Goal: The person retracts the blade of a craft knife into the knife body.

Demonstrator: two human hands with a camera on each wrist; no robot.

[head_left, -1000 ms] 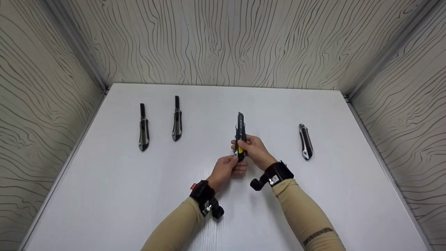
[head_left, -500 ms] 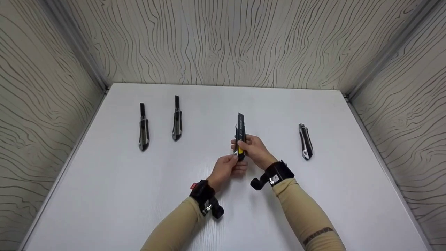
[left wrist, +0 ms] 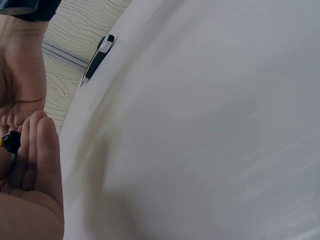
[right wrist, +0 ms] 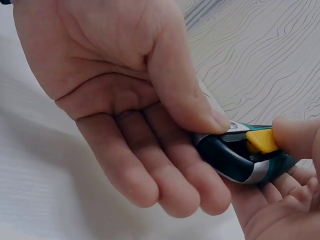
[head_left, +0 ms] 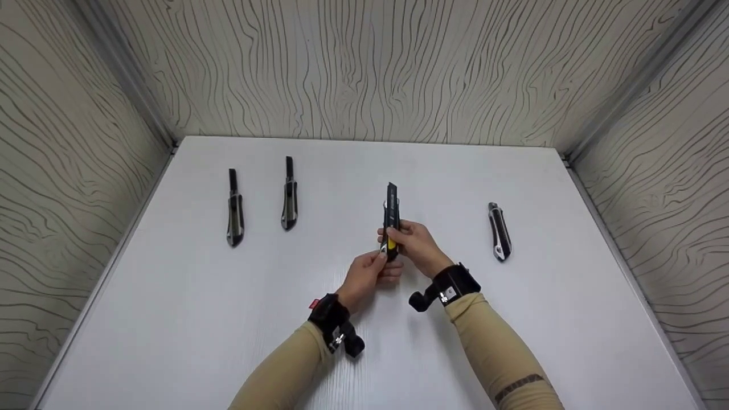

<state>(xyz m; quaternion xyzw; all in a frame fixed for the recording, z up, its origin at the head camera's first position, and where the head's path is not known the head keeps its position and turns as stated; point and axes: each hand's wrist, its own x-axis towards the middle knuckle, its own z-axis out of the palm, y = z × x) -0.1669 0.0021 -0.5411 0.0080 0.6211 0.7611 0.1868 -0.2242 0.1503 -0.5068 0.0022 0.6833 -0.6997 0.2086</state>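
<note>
You're pinching knife point(head_left: 391, 216) butt point(right wrist: 225, 160), six o'clock, with left hand point(head_left: 363, 277) — likely steadying; right hand point(head_left: 420, 245) gripping too, thumb point(right wrist: 299, 139) touching yellow slider point(right wrist: 263, 141), blade point(head_left: 393, 195) pointing twelve.

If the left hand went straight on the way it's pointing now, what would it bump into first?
Besides the knife it holds, the left hand would likely meet the right hand, just ahead on that knife; exact depth is unclear.

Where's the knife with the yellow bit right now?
In the head view, that knife is over the middle of the white table, its near end pinched by the left hand, with the right hand gripping it just beyond.
</note>
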